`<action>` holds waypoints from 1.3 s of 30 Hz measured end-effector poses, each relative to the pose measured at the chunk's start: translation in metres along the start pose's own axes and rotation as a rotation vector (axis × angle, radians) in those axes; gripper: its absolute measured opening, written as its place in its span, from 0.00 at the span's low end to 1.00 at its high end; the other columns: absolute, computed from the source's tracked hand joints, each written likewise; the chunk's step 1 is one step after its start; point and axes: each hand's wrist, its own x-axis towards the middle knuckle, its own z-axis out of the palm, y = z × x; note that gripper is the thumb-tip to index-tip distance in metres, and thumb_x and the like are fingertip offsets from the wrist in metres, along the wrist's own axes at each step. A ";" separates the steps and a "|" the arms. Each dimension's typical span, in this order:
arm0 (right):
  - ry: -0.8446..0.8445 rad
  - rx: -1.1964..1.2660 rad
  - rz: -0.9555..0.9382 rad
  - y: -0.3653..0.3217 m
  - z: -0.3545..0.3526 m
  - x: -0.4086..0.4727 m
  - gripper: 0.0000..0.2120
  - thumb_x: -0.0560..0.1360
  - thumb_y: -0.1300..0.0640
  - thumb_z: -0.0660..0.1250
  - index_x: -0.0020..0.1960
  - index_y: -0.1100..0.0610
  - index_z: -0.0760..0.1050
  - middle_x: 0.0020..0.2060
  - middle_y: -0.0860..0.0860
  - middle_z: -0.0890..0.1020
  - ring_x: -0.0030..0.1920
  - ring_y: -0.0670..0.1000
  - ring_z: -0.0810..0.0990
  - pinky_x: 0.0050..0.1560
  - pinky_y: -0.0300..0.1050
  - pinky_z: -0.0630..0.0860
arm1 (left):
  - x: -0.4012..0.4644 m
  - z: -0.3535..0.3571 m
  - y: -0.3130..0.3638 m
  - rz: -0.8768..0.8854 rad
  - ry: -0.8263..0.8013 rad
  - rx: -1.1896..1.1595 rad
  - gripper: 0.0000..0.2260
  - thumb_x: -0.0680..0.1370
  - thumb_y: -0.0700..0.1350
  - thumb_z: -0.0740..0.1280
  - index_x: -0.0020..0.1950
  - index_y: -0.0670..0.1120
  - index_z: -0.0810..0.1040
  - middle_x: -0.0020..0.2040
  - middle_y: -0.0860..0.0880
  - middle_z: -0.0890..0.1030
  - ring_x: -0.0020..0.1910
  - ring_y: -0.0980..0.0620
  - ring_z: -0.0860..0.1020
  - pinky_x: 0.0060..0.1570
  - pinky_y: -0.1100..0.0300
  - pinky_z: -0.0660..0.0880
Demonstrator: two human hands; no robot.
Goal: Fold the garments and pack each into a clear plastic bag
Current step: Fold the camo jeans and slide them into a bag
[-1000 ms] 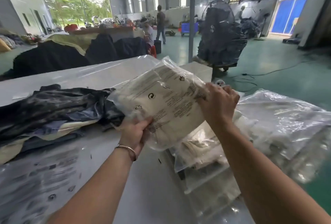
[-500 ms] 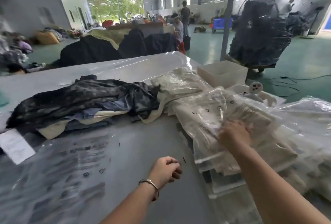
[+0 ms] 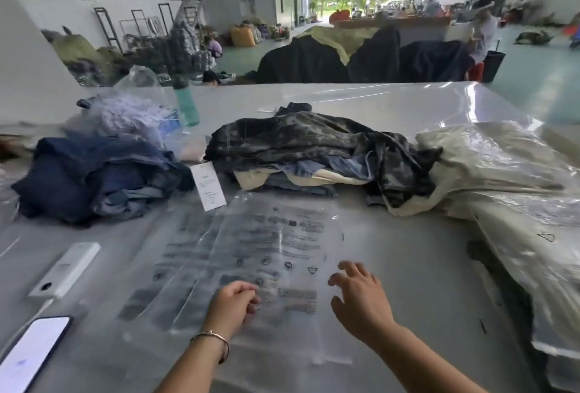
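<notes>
left hand (image 3: 233, 304) w/ fingers curled, seems to pinch top sheet of the clear printed bags (image 3: 251, 254) stacked flat on table (image 3: 408, 282) in front; right hand (image 3: 357, 295) fingers spread & relaxed, holding nothing, over table just right of bags. unfolded garments (image 3: 314, 147) heaped behind bags; packed bags (image 3: 508, 173) piled at right

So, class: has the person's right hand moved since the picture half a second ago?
Yes. The right hand has left the stack of bagged garments on the right and come across to the empty printed bags lying flat on the table, beside the left hand.
</notes>
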 end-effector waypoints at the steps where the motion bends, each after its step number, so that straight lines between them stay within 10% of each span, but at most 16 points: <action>1: -0.019 -0.005 0.002 -0.008 0.006 0.012 0.19 0.75 0.54 0.62 0.65 0.47 0.73 0.71 0.46 0.66 0.71 0.50 0.61 0.68 0.45 0.61 | 0.010 -0.015 -0.003 -0.007 0.028 -0.010 0.09 0.78 0.33 0.62 0.41 0.41 0.79 0.33 0.45 0.80 0.26 0.53 0.74 0.26 0.64 0.65; 9: 0.169 0.011 0.008 -0.070 -0.006 0.191 0.21 0.77 0.53 0.61 0.70 0.51 0.67 0.69 0.48 0.70 0.69 0.52 0.66 0.66 0.48 0.65 | 0.109 -0.067 0.031 0.025 0.109 -0.170 0.11 0.78 0.33 0.62 0.41 0.43 0.80 0.30 0.48 0.81 0.28 0.53 0.75 0.26 0.66 0.66; 17: 0.244 -0.139 0.051 -0.099 -0.016 0.383 0.35 0.78 0.47 0.62 0.78 0.46 0.48 0.78 0.49 0.48 0.78 0.54 0.45 0.73 0.56 0.54 | 0.219 -0.057 0.122 0.200 -0.005 -0.203 0.09 0.78 0.37 0.63 0.44 0.45 0.82 0.35 0.50 0.84 0.33 0.54 0.80 0.32 0.64 0.74; 21: 0.224 -0.181 0.079 -0.092 -0.011 0.423 0.17 0.80 0.51 0.60 0.68 0.45 0.71 0.73 0.49 0.65 0.75 0.55 0.57 0.73 0.62 0.47 | 0.257 -0.057 0.150 0.209 -0.016 -0.268 0.09 0.78 0.36 0.63 0.43 0.44 0.82 0.34 0.50 0.84 0.31 0.57 0.80 0.30 0.66 0.74; 25: 0.516 0.189 0.101 -0.109 -0.037 0.424 0.09 0.79 0.60 0.57 0.47 0.52 0.75 0.44 0.55 0.83 0.46 0.58 0.77 0.52 0.49 0.68 | 0.279 -0.053 0.161 0.124 -0.079 -0.408 0.08 0.77 0.46 0.69 0.46 0.41 0.80 0.40 0.45 0.84 0.36 0.51 0.81 0.34 0.61 0.76; 30: 0.878 0.272 -0.189 -0.132 -0.092 0.347 0.09 0.77 0.64 0.59 0.44 0.57 0.76 0.34 0.50 0.79 0.36 0.53 0.74 0.38 0.47 0.70 | 0.271 -0.057 0.192 -0.036 -0.427 -0.938 0.40 0.59 0.66 0.75 0.61 0.42 0.75 0.57 0.37 0.81 0.53 0.40 0.82 0.46 0.47 0.80; 36: 0.637 -0.142 -0.614 -0.146 -0.044 0.220 0.04 0.67 0.53 0.64 0.41 0.52 0.74 0.34 0.47 0.75 0.33 0.49 0.76 0.35 0.42 0.72 | 0.217 -0.053 0.212 0.083 -0.432 -0.902 0.20 0.71 0.51 0.71 0.59 0.40 0.81 0.55 0.38 0.82 0.53 0.38 0.82 0.51 0.47 0.78; 39: 0.559 -0.093 -0.511 -0.130 -0.046 0.188 0.24 0.62 0.47 0.75 0.52 0.53 0.69 0.39 0.48 0.79 0.37 0.48 0.80 0.36 0.37 0.76 | 0.170 -0.046 0.222 0.121 -0.447 -0.822 0.19 0.69 0.47 0.72 0.56 0.38 0.82 0.54 0.37 0.82 0.53 0.38 0.82 0.58 0.44 0.75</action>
